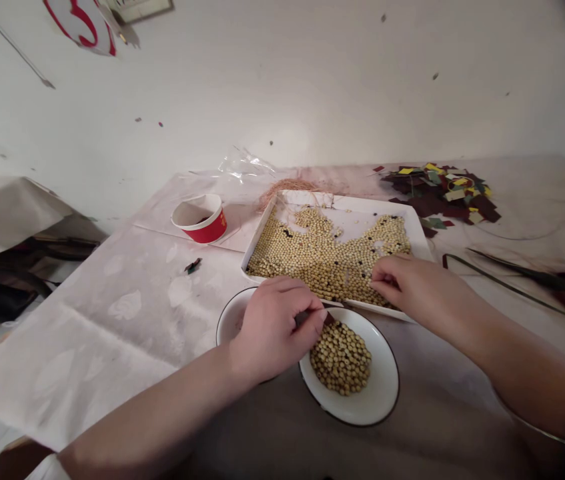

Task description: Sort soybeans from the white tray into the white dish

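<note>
A white tray (422,233) holds a layer of pale round beads with a few dark ones among them. My right hand (402,287) is over its right front part, fingers pinched together; whatever lies between the fingertips is hidden. In front of the tray stands a white dark-rimmed bowl (385,383) with a heap of similar beads (342,360). My left hand (282,323) is closed at this bowl's upper left edge, and a small dark brown piece (329,319) shows at its fingertips. Beneath that hand, a second white bowl (229,313) is partly covered.
A red and white paper cup (209,230) stands left of the tray, near a small dark scrap (193,266). Clear plastic (245,163) and reddish fibres (295,188) lie behind. Coloured scraps (447,193) are piled at the back right, with pliers-like tools (562,280) at right.
</note>
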`<state>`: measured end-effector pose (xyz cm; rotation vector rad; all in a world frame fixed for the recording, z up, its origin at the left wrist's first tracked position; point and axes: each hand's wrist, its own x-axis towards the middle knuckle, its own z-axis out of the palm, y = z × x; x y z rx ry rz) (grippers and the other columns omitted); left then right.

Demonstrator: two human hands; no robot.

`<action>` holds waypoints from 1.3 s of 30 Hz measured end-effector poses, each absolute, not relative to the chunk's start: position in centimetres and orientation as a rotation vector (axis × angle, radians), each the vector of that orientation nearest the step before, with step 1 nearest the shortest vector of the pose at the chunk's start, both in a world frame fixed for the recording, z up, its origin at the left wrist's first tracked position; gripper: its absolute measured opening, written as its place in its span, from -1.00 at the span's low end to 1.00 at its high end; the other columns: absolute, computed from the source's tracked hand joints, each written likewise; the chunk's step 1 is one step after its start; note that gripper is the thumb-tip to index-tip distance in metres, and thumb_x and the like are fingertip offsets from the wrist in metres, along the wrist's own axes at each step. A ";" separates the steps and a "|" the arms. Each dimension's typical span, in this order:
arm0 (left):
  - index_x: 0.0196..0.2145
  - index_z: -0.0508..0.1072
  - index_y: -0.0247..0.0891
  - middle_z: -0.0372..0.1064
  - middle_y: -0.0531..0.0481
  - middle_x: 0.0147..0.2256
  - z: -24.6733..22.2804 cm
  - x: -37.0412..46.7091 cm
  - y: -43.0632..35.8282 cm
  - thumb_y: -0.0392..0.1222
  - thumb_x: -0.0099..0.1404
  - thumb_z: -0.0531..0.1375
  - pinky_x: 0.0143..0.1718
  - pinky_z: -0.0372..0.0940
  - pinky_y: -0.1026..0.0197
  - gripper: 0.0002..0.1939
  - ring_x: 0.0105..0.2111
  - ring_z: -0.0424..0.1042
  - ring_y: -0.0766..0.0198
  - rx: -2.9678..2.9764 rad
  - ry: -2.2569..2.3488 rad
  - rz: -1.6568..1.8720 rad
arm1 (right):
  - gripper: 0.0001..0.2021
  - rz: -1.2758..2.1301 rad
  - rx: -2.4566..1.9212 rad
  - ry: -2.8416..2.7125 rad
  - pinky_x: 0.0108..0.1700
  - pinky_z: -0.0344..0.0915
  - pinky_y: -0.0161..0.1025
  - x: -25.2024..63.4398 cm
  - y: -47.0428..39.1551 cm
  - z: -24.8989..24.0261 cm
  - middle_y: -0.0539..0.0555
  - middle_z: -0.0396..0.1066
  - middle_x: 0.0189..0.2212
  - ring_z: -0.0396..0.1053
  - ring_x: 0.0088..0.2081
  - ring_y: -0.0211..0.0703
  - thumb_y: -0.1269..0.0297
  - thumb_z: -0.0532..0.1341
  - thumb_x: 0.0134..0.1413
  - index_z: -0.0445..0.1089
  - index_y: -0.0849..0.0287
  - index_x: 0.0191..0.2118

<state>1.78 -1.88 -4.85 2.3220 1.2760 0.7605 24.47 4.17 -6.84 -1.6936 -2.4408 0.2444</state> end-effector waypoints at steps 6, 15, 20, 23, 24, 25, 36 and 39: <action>-0.48 0.38 -0.27 0.34 0.02 -0.45 -4.9 1.8 -1.9 -0.27 0.22 0.10 -0.31 0.17 0.21 -0.87 -0.38 0.30 0.29 2.326 1.291 0.708 | -0.89 0.366 -1.233 -2.367 -0.35 0.19 -0.27 21.9 1.3 -4.6 0.01 0.36 -0.45 0.31 -0.37 -0.19 0.35 0.13 0.07 0.32 0.12 -0.46; -0.47 0.37 -0.28 0.32 0.04 -0.45 -5.4 1.6 -1.8 -0.29 0.20 0.11 -0.32 0.13 0.24 -0.90 -0.37 0.28 0.30 2.322 1.261 0.748 | -0.82 0.089 -0.801 -2.523 -0.34 0.17 -0.19 20.0 -1.1 -5.5 0.04 0.31 -0.47 0.26 -0.38 -0.17 0.36 0.08 0.16 0.33 0.17 -0.44; -0.51 0.33 -0.29 0.28 0.05 -0.48 -5.1 1.6 -1.7 -0.28 0.24 0.08 -0.34 0.13 0.26 -0.83 -0.39 0.26 0.32 2.278 1.238 0.772 | -0.81 0.048 -0.788 -2.503 -0.32 0.18 -0.18 20.1 -0.7 -5.9 0.04 0.30 -0.49 0.25 -0.38 -0.17 0.37 0.09 0.16 0.32 0.19 -0.46; -0.52 0.33 -0.30 0.26 0.05 -0.50 -5.0 1.6 -1.7 -0.26 0.26 0.06 -0.36 0.13 0.27 -0.80 -0.41 0.24 0.33 2.242 1.236 0.787 | -0.83 0.030 -0.800 -2.508 -0.33 0.16 -0.18 20.2 -0.6 -5.9 0.04 0.29 -0.49 0.24 -0.38 -0.16 0.39 0.11 0.14 0.32 0.19 -0.46; -0.52 0.32 -0.30 0.26 0.05 -0.50 -5.0 1.6 -1.7 -0.26 0.26 0.06 -0.36 0.12 0.27 -0.79 -0.41 0.23 0.33 2.236 1.237 0.793 | -0.83 0.032 -0.801 -2.514 -0.34 0.16 -0.19 20.2 -0.7 -5.9 0.03 0.28 -0.49 0.23 -0.39 -0.17 0.39 0.11 0.14 0.32 0.18 -0.47; -0.52 0.32 -0.30 0.25 0.05 -0.50 -5.0 1.5 -1.6 -0.26 0.26 0.06 -0.37 0.12 0.27 -0.79 -0.41 0.23 0.33 2.233 1.237 0.800 | -0.83 0.035 -0.804 -2.519 -0.35 0.15 -0.19 20.1 -0.7 -5.9 0.02 0.28 -0.50 0.22 -0.40 -0.17 0.39 0.11 0.14 0.31 0.18 -0.48; -0.55 0.30 -0.30 0.24 0.05 -0.52 -5.1 1.6 -1.5 -0.28 0.23 0.08 -0.39 0.10 0.27 -0.80 -0.43 0.22 0.32 2.263 1.330 0.756 | -0.82 0.066 -0.852 -2.490 -0.36 0.15 -0.18 19.5 -0.8 -6.1 0.03 0.30 -0.49 0.24 -0.39 -0.15 0.38 0.09 0.15 0.32 0.20 -0.47; -0.55 0.31 -0.30 0.24 0.04 -0.51 -5.2 1.6 -1.5 -0.29 0.22 0.09 -0.39 0.11 0.26 -0.80 -0.43 0.22 0.31 2.280 1.339 0.738 | -0.83 0.071 -0.862 -2.482 -0.36 0.16 -0.19 19.4 -0.8 -6.1 0.03 0.31 -0.47 0.25 -0.38 -0.15 0.38 0.09 0.15 0.32 0.20 -0.45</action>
